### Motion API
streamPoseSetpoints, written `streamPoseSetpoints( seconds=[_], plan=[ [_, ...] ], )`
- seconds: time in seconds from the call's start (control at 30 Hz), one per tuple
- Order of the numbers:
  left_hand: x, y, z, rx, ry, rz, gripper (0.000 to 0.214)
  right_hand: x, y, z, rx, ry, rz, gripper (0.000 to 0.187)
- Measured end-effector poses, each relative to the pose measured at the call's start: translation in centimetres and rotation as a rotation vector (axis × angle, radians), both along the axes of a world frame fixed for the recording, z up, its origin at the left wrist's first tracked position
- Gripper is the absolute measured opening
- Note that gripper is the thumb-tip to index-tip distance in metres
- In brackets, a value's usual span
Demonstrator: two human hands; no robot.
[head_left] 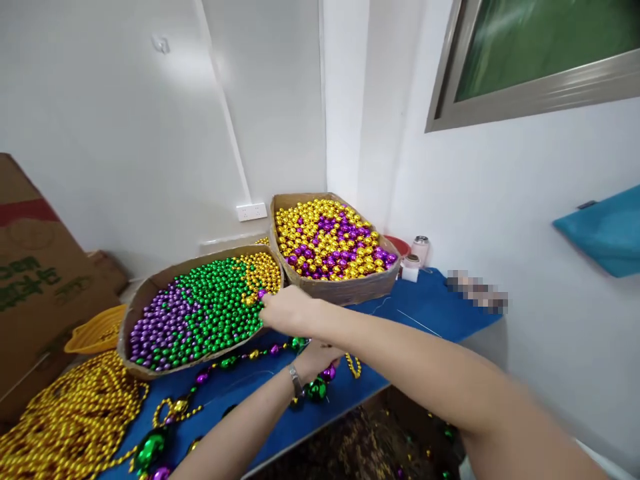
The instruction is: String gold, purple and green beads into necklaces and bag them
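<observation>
My right hand [289,311] reaches over the left box's near right rim, fingers closed, with a shiny purple bead [262,293] at the fingertips. Small gold, green and purple beads [215,300] fill that box in patches of colour. Lower down, my left hand [319,360], a watch on its wrist, is closed on a strand of beads [327,373] by the table's front edge; the right forearm hides part of its fingers. Large green and purple beads hang below it. Across the blue table [260,407] lies a garland [229,362] of mixed beads.
A second cardboard box [345,291] of larger gold and purple beads stands behind. Gold bead chains [75,420] pile up at left, near a yellow basket [95,333] and a printed carton [30,267]. A pink bottle [421,250] stands at the back right.
</observation>
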State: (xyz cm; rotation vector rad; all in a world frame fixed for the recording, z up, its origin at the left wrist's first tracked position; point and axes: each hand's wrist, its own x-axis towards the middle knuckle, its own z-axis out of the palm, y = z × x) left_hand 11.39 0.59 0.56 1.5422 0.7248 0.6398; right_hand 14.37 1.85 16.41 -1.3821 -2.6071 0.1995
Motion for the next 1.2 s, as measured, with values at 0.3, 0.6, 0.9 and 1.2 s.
streamPoseSetpoints(
  seconds=[0.3, 0.6, 0.9, 1.2],
  plan=[
    [-1.6, 0.3, 2.9, -0.064, -0.135, -0.006, 0.034, 12.2, -7.6, -9.0, 0.108, 0.231, -0.243, 0.034],
    [-2.0, 0.1, 2.6, -0.33, -0.348, 0.074, 0.035, 13.4, -5.1, -11.1, 0.213, 0.379, -0.503, 0.045],
    [-3.3, 0.2, 3.1, -0.43, -0.447, 0.051, 0.028, 20.0, -4.2, -11.4, 0.149, 0.181, -0.711, 0.027],
    [-2.7, -0.2, 2.7, -0.271, -0.377, 0.113, 0.026, 11.8, -7.2, -11.5, 0.027, 0.371, -0.301, 0.026]
  ],
)
